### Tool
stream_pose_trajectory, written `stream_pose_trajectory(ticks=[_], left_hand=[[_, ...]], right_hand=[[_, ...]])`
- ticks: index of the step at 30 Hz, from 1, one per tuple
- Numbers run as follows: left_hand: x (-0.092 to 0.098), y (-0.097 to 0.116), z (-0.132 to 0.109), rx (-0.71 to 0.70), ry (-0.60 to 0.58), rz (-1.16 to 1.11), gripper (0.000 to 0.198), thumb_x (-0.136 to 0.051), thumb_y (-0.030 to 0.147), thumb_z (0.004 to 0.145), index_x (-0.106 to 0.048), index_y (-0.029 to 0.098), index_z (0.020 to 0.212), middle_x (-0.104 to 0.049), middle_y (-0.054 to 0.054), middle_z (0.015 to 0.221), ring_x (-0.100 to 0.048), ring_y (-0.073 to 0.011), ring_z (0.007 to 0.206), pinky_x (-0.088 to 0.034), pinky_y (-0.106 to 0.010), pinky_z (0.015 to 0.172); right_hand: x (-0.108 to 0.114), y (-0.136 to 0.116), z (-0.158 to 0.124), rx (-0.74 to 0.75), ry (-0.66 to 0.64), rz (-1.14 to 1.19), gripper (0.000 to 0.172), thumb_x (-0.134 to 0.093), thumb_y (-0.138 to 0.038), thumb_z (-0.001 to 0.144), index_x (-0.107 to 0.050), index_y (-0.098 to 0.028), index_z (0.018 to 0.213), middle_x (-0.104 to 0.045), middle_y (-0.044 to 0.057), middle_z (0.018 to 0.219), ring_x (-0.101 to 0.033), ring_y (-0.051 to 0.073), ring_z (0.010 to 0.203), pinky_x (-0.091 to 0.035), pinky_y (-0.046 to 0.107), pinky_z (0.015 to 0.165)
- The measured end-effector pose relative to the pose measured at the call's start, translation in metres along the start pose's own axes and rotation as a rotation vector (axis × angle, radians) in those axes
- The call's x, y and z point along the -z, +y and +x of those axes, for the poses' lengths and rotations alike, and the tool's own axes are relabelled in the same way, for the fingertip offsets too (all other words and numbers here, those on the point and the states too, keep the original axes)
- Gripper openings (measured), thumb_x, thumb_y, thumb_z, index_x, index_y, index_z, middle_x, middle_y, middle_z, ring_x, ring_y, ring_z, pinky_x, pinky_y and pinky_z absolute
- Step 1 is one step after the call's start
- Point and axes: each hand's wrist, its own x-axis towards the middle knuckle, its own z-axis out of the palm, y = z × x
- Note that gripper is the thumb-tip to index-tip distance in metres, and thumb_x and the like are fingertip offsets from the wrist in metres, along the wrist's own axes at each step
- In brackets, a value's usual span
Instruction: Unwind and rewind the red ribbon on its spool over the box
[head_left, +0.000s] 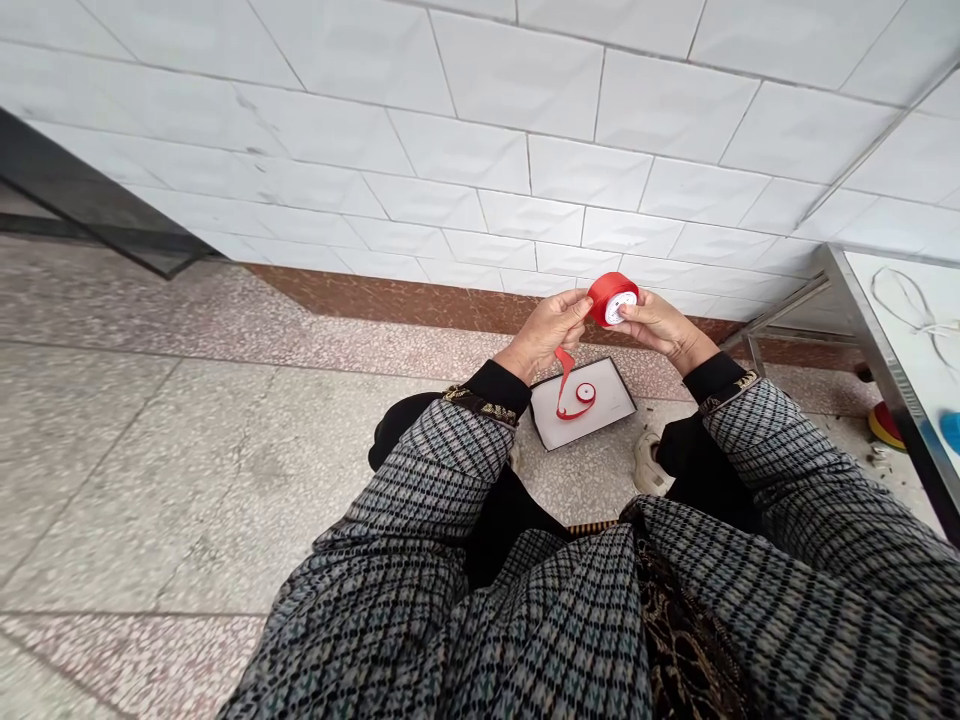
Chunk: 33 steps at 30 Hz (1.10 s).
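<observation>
- right hand grips the red ribbon spool, raised above the floor.
- left hand pinches the spool's loose ribbon end.
- below lies a white board carrying a smaller spool.

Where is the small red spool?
Head view, centre: the small spool lies on the white board on the floor, below the big spool held by left hand and right hand.
</observation>
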Motion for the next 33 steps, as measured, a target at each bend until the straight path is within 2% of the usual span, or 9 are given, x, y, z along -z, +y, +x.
stream_pose_trajectory(ticks=[3,11,17,22,25,29,31,33], left_hand=[[0.0,0.0,0.0,0.013,-0.015,-0.027,0.029,-0.088,0.037,0.101,-0.072,0.016,0.113,-0.034,0.016,0.052,-0.019,-0.0032,0.041,-0.01,-0.021,0.047],[0.002,-0.005,0.003,0.006,0.005,-0.026,0.034,-0.09,0.044,0.1,-0.068,0.019,0.097,-0.034,0.016,0.051,-0.021,-0.0029,0.041,-0.01,-0.021,0.046],[0.013,-0.001,0.002,0.071,-0.025,0.072,0.035,-0.096,0.043,0.094,-0.072,0.018,0.096,-0.041,0.013,0.056,-0.022,-0.002,0.042,-0.008,-0.023,0.047],[0.017,0.003,-0.004,0.175,-0.016,0.151,0.03,-0.092,0.037,0.098,-0.068,0.02,0.092,-0.041,0.012,0.055,-0.021,-0.0031,0.043,-0.008,-0.023,0.048],[0.015,0.004,-0.008,0.243,0.017,0.223,0.021,-0.085,0.028,0.103,-0.069,0.019,0.094,-0.045,0.01,0.055,-0.021,-0.0039,0.044,-0.009,-0.023,0.049],[0.009,0.005,-0.012,0.26,0.025,0.281,0.017,-0.075,0.019,0.108,-0.069,0.018,0.092,-0.042,0.011,0.052,-0.022,-0.0049,0.044,-0.01,-0.023,0.05],[0.006,0.004,-0.011,0.196,0.052,0.285,0.011,-0.079,0.018,0.105,-0.071,0.017,0.098,-0.05,0.009,0.056,-0.026,-0.0041,0.046,-0.012,-0.022,0.05],[0.005,0.002,-0.01,0.11,0.108,0.289,0.013,-0.084,0.017,0.099,-0.071,0.017,0.099,-0.055,0.008,0.06,-0.029,-0.0034,0.047,-0.014,-0.022,0.05]], right_hand=[[-0.001,0.0,0.0,0.003,0.009,0.01,0.069,-0.122,-0.044,0.051,-0.08,-0.02,0.1,-0.083,0.001,0.095,-0.078,0.016,0.087,-0.072,0.028,0.088],[-0.007,0.008,-0.002,-0.004,0.008,0.04,0.073,-0.12,-0.049,0.054,-0.078,-0.022,0.107,-0.081,0.003,0.103,-0.078,0.021,0.101,-0.072,0.034,0.097],[0.001,0.006,0.0,-0.085,-0.087,-0.04,0.074,-0.12,-0.047,0.057,-0.079,-0.02,0.112,-0.083,0.005,0.105,-0.079,0.021,0.099,-0.072,0.037,0.099],[0.013,0.001,0.003,-0.066,-0.144,-0.278,0.08,-0.114,-0.044,0.064,-0.078,-0.025,0.132,-0.083,0.006,0.122,-0.079,0.024,0.109,-0.068,0.042,0.101],[0.015,-0.004,0.004,0.028,-0.208,-0.566,0.071,-0.108,-0.037,0.067,-0.081,-0.028,0.133,-0.082,0.007,0.133,-0.076,0.03,0.12,-0.064,0.051,0.11],[0.012,-0.012,0.002,0.144,-0.234,-0.907,0.052,-0.098,-0.023,0.071,-0.084,-0.027,0.121,-0.083,0.005,0.123,-0.074,0.032,0.117,-0.059,0.053,0.114],[0.012,-0.014,0.0,0.16,-0.174,-0.941,0.046,-0.095,-0.019,0.073,-0.083,-0.025,0.118,-0.082,0.005,0.116,-0.073,0.03,0.11,-0.059,0.051,0.11],[0.014,-0.015,-0.001,0.147,-0.079,-0.948,0.045,-0.095,-0.016,0.072,-0.083,-0.023,0.115,-0.081,0.005,0.11,-0.071,0.029,0.102,-0.059,0.049,0.106]])
